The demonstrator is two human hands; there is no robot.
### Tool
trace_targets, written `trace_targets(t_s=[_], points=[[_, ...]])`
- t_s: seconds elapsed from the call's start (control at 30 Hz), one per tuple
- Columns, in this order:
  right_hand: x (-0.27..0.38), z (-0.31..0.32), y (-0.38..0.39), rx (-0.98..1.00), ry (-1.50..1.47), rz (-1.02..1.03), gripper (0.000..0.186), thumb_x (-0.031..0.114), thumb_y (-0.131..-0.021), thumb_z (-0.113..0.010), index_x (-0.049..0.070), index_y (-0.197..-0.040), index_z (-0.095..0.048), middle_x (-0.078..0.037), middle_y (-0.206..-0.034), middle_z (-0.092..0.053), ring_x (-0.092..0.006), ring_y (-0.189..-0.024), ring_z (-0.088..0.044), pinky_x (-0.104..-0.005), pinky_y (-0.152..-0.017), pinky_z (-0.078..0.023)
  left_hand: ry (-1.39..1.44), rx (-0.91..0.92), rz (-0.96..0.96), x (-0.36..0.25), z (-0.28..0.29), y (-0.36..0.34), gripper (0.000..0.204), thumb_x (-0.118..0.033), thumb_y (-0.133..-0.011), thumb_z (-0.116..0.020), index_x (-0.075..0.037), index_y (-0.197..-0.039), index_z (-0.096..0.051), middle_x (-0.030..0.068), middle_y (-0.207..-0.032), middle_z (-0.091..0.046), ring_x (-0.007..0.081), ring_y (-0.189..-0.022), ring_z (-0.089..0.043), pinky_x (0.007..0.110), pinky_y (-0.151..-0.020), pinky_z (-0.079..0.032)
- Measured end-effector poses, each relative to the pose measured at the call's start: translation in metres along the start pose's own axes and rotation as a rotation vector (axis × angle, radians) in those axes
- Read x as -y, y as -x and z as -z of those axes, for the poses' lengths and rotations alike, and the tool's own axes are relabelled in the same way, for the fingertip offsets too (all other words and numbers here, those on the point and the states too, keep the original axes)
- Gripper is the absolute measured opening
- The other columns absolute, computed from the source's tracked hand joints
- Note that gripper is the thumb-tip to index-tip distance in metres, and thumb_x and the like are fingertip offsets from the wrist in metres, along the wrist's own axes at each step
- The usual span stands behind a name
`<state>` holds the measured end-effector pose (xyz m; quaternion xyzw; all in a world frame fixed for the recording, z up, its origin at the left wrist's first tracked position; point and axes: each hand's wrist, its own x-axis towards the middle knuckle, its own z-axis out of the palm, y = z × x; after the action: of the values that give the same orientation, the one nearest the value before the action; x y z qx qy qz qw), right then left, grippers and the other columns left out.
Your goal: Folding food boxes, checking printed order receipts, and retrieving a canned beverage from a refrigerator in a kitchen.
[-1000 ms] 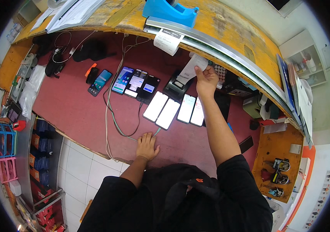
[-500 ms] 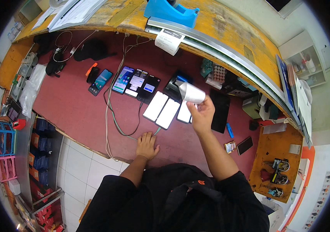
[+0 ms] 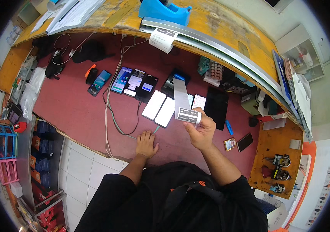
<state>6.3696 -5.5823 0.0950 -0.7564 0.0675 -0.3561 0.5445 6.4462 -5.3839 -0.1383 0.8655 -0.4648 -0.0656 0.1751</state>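
My left hand (image 3: 147,144) lies flat on the dark red desk (image 3: 83,101), fingers spread near the front edge. A strip of receipt paper (image 3: 182,99) is pinched between the thumb and fingers of my right hand (image 3: 202,130). The strip runs down from a small black receipt printer (image 3: 168,87), and its held end curls over, showing dark printed bands. Left of it lie two phones with white lit screens, a nearer one (image 3: 165,113) and its neighbour (image 3: 154,105). The paper partly covers another lit phone beside a phone with a pale screen (image 3: 199,102).
Further left are a blue-screened phone (image 3: 121,80), a dark phone (image 3: 147,88) and cables (image 3: 109,112). A black tablet-like panel (image 3: 216,106), blue marker (image 3: 229,127) and dark phone (image 3: 245,142) lie to the right. Above the desk, a yellow wooden shelf (image 3: 226,25) bears a blue tape dispenser (image 3: 165,12).
My right hand has drawn the paper toward me. The strip, bunched near the printer before, now stretches out with its printed end in view. My left hand stays in place.
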Motion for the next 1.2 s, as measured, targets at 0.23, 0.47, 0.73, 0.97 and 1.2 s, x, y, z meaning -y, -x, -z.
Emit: trace_targets(t_s=[0.23, 0.47, 0.73, 0.97, 1.2], points=[[0.008, -0.001, 0.001, 0.001, -0.018, 0.013, 0.017, 0.001, -0.074, -0.073, 0.0, -0.091, -0.07, -0.01, -0.087, -0.067, -0.0182, -0.083, -0.06, -0.0282, -0.074, -0.046, 0.012, 0.003, -0.001, -0.002, 0.002, -0.002, 0.054, -0.039, -0.075, -0.062, -0.007, -0.119, -0.052, 0.015, -0.131, -0.043, 0.0335, -0.125, -0.037, 0.049, -0.099, -0.029], [0.015, 0.0, 0.002, 0.01, 0.008, 0.061, 0.017, 0.0, -0.074, -0.072, 0.0, -0.091, -0.07, -0.01, -0.086, -0.068, -0.0188, -0.083, -0.061, -0.0283, -0.073, -0.046, -0.017, 0.024, 0.007, -0.003, 0.005, -0.001, 0.054, -0.04, -0.078, -0.059, -0.006, -0.12, -0.051, 0.0147, -0.133, -0.042, 0.0316, -0.126, -0.036, 0.049, -0.101, -0.028], [0.035, 0.01, 0.017, 0.134, 0.25, 0.153, 0.019, -0.002, -0.065, -0.07, 0.004, -0.083, -0.066, -0.011, -0.088, -0.069, -0.0265, -0.084, -0.066, -0.0354, -0.074, -0.048, -0.012, -0.001, 0.0, 0.0, 0.0, 0.002, 0.054, -0.039, -0.076, -0.063, -0.007, -0.118, -0.052, 0.0158, -0.132, -0.043, 0.0339, -0.125, -0.037, 0.049, -0.1, -0.028], [0.008, 0.058, 0.121, 0.36, 0.355, 0.095, 0.02, -0.002, -0.063, -0.07, 0.007, -0.078, -0.058, -0.008, -0.092, -0.069, -0.0271, -0.095, -0.066, -0.0374, -0.075, -0.049, 0.001, -0.004, -0.006, -0.003, 0.003, -0.001, 0.055, -0.038, -0.076, -0.063, -0.007, -0.119, -0.052, 0.0154, -0.131, -0.043, 0.033, -0.124, -0.037, 0.049, -0.1, -0.028], [-0.066, 0.112, 0.188, 0.878, 1.182, -0.457, 0.01, 0.004, -0.071, -0.063, 0.008, -0.08, -0.062, -0.014, -0.079, -0.067, -0.033, -0.079, -0.067, -0.0434, -0.073, -0.052, -0.028, -0.014, 0.001, -0.002, 0.002, 0.003, 0.058, -0.041, -0.078, -0.061, -0.007, -0.123, -0.049, 0.0143, -0.133, -0.042, 0.0311, -0.126, -0.035, 0.048, -0.102, -0.028]])
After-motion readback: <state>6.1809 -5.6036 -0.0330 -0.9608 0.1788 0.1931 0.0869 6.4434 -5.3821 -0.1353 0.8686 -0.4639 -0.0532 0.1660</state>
